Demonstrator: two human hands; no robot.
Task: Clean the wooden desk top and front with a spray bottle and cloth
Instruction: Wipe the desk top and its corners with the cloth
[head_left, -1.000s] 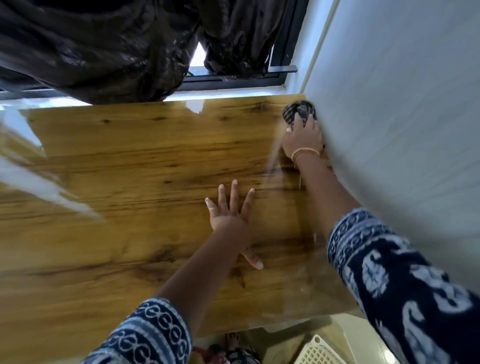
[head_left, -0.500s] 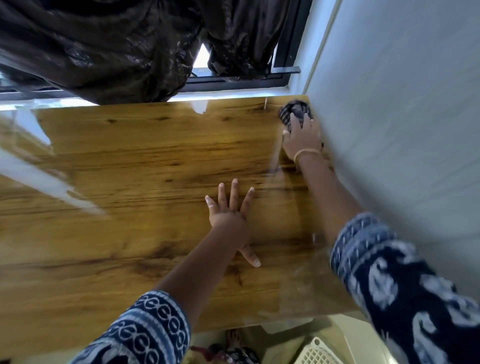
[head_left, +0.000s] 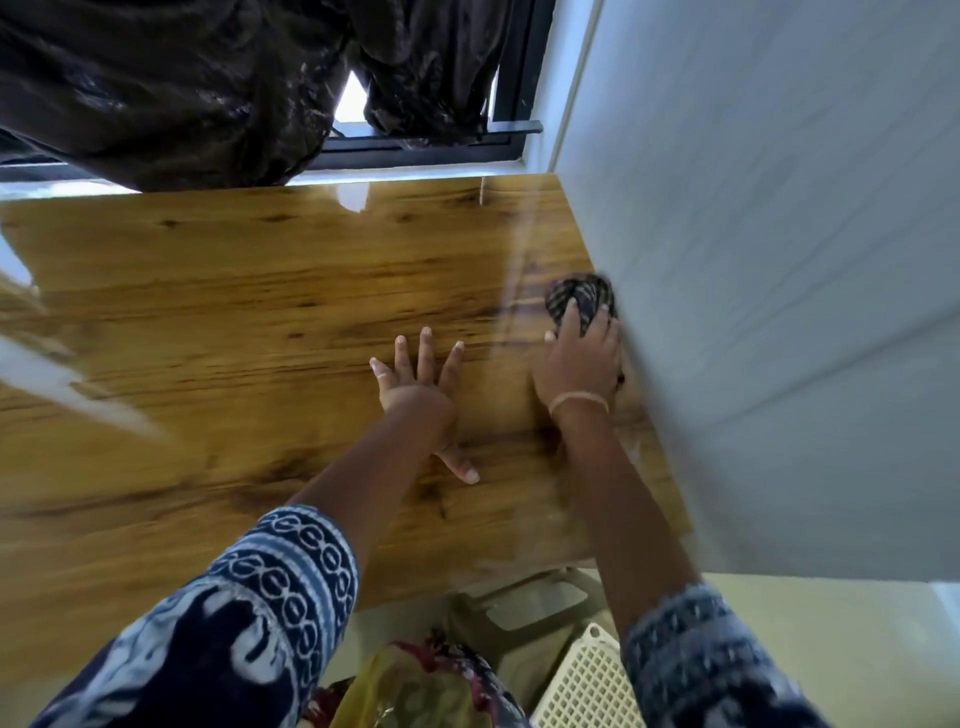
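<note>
Right hand (head_left: 579, 364) grips the cloth (head_left: 581, 301) at the desk's (head_left: 234, 322) right edge against the wall (head_left: 779, 260). Left hand (head_left: 415, 387), fingers straight, presses the top. Risk: knuckles scraping the wall.

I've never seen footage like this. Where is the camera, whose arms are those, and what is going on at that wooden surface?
There is no machine here: these are a person's own two arms, filmed by one wide-angle camera worn on the head, looking forward and down. That is why the arms reach in from the bottom of the picture and the straight edges look bent.

The big brown surface is the wooden desk top, pushed against a pale wall on the right, with a window and dark curtain at the far end. The left hand lies flat on the wood with fingers spread, holding nothing. The right hand presses a dark checked cloth against the desk, right beside the wall. No spray bottle is in view. Below the desk edge, a cream lattice basket shows.
</note>
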